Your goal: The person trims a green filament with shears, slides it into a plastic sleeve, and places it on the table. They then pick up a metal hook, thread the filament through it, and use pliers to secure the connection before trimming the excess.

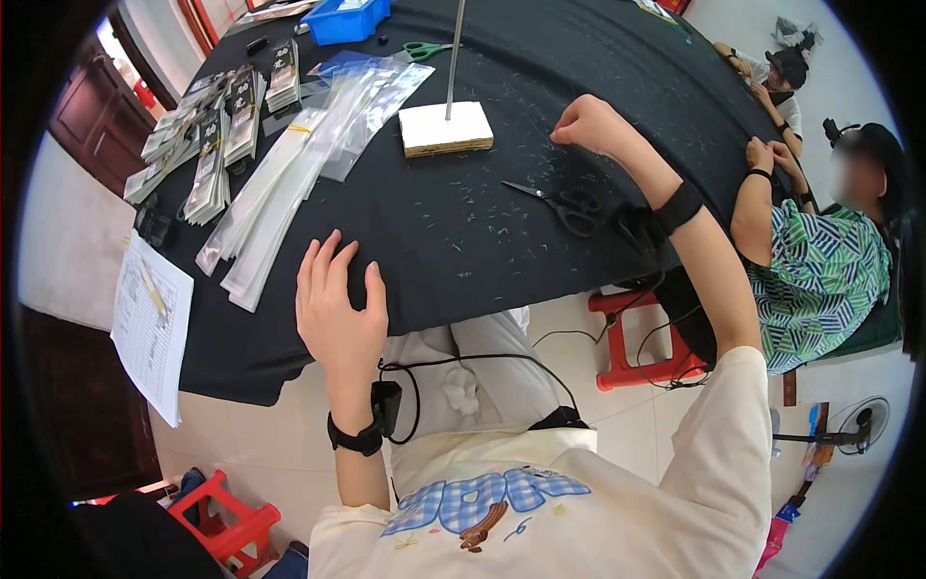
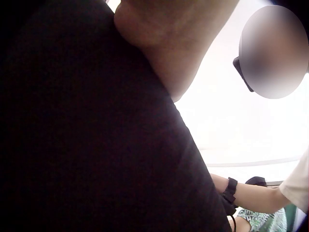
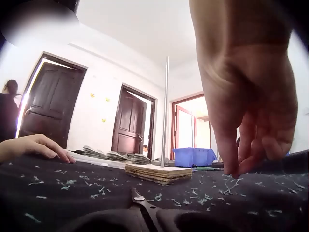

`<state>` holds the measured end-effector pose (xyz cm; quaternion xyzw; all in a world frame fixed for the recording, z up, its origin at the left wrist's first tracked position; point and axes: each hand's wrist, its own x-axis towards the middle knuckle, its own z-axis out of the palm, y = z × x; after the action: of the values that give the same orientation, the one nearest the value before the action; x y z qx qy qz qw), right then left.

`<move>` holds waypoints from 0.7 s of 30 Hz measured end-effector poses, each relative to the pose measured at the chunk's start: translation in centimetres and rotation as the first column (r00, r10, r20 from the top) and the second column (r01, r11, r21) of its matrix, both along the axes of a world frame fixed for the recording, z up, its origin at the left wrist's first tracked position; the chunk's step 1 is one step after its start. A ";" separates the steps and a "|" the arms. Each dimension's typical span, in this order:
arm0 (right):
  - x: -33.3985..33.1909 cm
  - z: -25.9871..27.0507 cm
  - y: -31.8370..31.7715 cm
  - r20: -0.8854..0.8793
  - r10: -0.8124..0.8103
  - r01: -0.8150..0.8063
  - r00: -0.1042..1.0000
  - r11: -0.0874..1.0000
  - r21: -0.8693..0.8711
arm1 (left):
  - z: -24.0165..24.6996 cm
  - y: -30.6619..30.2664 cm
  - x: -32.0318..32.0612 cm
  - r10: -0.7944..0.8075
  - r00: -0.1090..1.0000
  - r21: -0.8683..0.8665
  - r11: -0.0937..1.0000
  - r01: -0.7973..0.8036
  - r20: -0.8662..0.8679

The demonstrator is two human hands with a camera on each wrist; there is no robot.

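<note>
My left hand lies on the black cloth at the table's near edge, fingers spread; its wrist view shows mostly dark cloth. Over the cloth on the right, my right hand has its fingers curled downward. Thumb and fingertips come together in the right wrist view, right at a pale green thread scrap. Near that hand lie black scissors, blades parted. To its left stands a wooden block with a white top and an upright metal rod.
Clear plastic sleeves and stacks of printed cards lie on the left. Behind are a blue bin and green-handled scissors. A paper sheet overhangs the left edge. Thread scraps litter the cloth. People sit at the right.
</note>
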<state>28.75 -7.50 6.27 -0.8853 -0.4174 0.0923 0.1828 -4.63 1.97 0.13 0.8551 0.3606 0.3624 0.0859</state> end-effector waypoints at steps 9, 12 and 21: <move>0.8 -0.5 1.9 -0.037 -0.058 0.051 0.998 0.983 -0.177 | 0.0 0.1 0.0 -0.015 1.000 0.008 1.000 0.015 0.012; 0.4 -0.3 2.3 -0.052 -0.096 0.083 0.994 0.976 -0.203 | -0.1 0.1 0.1 -0.011 1.000 0.012 1.000 0.011 0.012; 0.2 -1.1 2.8 -0.065 -0.109 0.097 0.992 0.981 -0.168 | 0.1 0.0 0.1 -0.005 1.000 0.013 1.000 0.005 0.016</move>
<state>28.98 -4.70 5.19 -0.9138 -0.3551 0.1492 0.1290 -4.52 2.00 0.24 0.8537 0.3554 0.3713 0.0843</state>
